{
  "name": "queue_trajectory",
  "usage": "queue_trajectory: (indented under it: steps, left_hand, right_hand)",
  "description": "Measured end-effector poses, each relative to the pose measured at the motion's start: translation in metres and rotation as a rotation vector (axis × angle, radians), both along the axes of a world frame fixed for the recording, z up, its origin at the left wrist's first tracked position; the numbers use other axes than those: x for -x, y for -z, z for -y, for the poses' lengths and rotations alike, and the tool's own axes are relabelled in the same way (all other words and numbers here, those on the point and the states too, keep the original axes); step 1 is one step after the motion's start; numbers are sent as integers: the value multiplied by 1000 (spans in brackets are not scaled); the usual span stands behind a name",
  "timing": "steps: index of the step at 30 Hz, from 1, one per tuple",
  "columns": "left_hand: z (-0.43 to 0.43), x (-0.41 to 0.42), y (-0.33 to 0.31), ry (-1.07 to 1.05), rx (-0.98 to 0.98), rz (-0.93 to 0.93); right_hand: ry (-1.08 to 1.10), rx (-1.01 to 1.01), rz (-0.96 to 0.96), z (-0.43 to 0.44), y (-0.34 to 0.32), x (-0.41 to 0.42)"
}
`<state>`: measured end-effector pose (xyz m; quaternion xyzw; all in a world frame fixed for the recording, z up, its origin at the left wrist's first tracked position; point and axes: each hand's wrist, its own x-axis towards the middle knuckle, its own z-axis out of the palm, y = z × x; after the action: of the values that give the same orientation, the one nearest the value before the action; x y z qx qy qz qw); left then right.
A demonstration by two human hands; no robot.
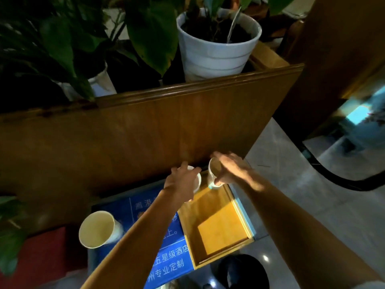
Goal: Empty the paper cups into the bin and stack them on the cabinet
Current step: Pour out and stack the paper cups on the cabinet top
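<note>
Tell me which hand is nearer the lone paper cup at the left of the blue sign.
Left. The left hand, gripping another cup, sits up and right of the lone paper cup; the right hand holds a tilted cup farther right, over the wooden tray.

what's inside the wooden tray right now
The wooden tray looks empty on its visible floor. Its far corner is covered by the right hand gripping a paper cup.

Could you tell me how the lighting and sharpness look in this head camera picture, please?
Head view: dim overall, plants at upper left nearly black; the wooden tray is the brightest patch, crossed by a hard shadow; the right hand and its paper cup are motion-blurred, the left hand less so; wide-angle bending curves the wooden panel; a glare spot shines on the black bin.
</note>
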<state>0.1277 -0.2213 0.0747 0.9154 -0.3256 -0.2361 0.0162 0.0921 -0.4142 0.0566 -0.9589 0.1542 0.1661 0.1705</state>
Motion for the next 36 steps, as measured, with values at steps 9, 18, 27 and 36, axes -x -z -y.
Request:
queue_trajectory:
  steps: [9, 18, 27, 36]
  left_hand:
    - [5, 2, 14, -95, 18, 37]
    - [19, 5, 18, -116, -53, 49]
    - [9, 35, 11, -358, 121, 26]
    - [2, 72, -36, -427, 408, 152]
  right_hand:
    - [3, -109, -23, 9, 10, -5]
    - [3, -148, 59, 2, 13, 1]
    - [-27, -128, 188, 5, 4, 32]
    - [57, -144, 347, 0, -22, 67]
